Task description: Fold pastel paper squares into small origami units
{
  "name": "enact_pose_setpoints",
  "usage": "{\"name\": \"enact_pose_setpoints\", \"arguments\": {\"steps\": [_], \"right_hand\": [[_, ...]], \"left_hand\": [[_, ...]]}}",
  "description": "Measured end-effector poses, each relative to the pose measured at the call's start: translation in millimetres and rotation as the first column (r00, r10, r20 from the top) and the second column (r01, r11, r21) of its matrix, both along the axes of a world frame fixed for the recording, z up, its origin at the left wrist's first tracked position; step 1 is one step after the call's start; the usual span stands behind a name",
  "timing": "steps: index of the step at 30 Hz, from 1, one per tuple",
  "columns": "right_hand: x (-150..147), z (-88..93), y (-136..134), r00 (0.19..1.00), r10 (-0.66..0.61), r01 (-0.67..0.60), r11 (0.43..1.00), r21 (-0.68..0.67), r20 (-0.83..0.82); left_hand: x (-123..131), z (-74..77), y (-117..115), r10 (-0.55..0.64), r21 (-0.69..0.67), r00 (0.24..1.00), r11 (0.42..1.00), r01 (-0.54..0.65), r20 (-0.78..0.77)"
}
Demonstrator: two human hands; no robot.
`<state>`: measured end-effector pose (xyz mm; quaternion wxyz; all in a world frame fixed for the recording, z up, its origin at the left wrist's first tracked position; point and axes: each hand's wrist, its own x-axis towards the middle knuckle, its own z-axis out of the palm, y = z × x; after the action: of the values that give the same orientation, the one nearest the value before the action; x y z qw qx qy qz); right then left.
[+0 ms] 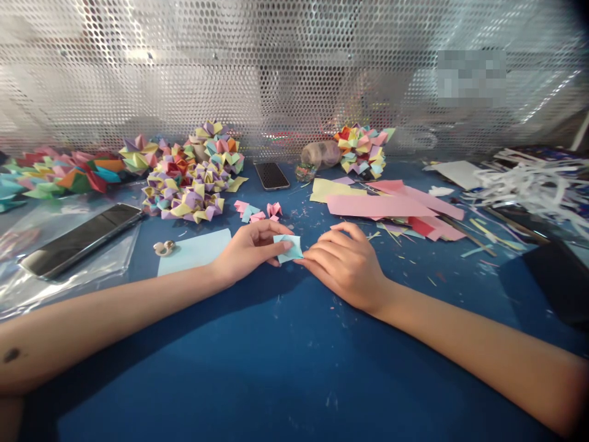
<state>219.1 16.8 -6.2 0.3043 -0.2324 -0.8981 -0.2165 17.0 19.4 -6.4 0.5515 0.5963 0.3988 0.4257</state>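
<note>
Above the blue table, a small light-blue piece of folded paper (289,248) is pinched by my left hand (251,248), thumb on top and fingers beneath. At the paper's right corner, my right hand (347,264) has its fingers curled, with thumb and fingertips closed on the edge. The exact grip of the right fingertips is partly hidden. Just beyond my left hand lie several small folded pink pieces (273,210) and a light-blue one (250,213). A light-blue paper sheet (196,252) rests flat beside my left wrist, partly covered by the arm.
Folded-paper clusters (193,184) stand back left, another (363,150) back centre. Phones lie at left (83,239) and centre back (271,176). Pink and yellow paper (381,205) is heaped right, white paper strips (538,184) farther right. A perforated metal panel (294,80) rises behind.
</note>
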Motion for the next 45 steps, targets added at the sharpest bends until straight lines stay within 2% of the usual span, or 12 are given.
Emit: {"name": "enact_pose_setpoints", "arguments": {"steps": [7,11,14,18,22,30,36,41,45], "right_hand": [[-2.1,-0.7,-2.9,0.997,0.047,-0.051,0.996,-0.069,-0.056],[-3.0,1.5,-6.0,0.980,0.056,-0.096,0.974,-0.206,-0.191],[-2.1,1.5,-3.8,0.956,0.041,-0.121,0.958,-0.262,-0.292],[-0.9,-1.1,3.4,0.961,0.113,-0.187,0.938,-0.291,-0.251],[0.3,-2.3,6.8,0.935,0.197,-0.283,0.915,-0.286,-0.295],[1.0,-0.9,8.0,0.900,0.266,-0.381,0.864,-0.328,-0.344],[-0.4,0.0,6.5,0.887,0.286,-0.398,0.871,-0.288,-0.363],[0.4,-0.7,3.8,0.885,0.202,-0.332,0.905,-0.265,-0.419],[0.1,-1.9,3.4,0.869,0.156,-0.283,0.935,-0.214,-0.470]], "left_hand": [[-0.5,1.3,-1.7,-0.029,0.033,0.999,0.999,0.030,-0.044],[-0.1,2.4,-2.5,-0.070,0.013,0.996,0.997,0.071,-0.049],[-0.3,1.6,-1.7,-0.077,0.003,0.996,0.997,0.077,-0.055],[-1.1,-0.2,-1.0,-0.103,0.006,0.994,0.995,0.103,-0.038],[-1.3,-0.6,-1.2,-0.143,-0.002,0.989,0.990,0.143,-0.027],[-1.0,-1.2,-1.9,-0.151,0.016,0.986,0.988,0.152,-0.070],[-0.7,1.6,-4.2,-0.185,0.001,0.982,0.983,0.185,-0.038],[-3.0,3.4,-2.9,-0.227,-0.037,0.972,0.973,0.230,0.062],[-3.6,2.4,-0.7,-0.187,-0.024,0.977,0.981,0.191,0.103]]}}
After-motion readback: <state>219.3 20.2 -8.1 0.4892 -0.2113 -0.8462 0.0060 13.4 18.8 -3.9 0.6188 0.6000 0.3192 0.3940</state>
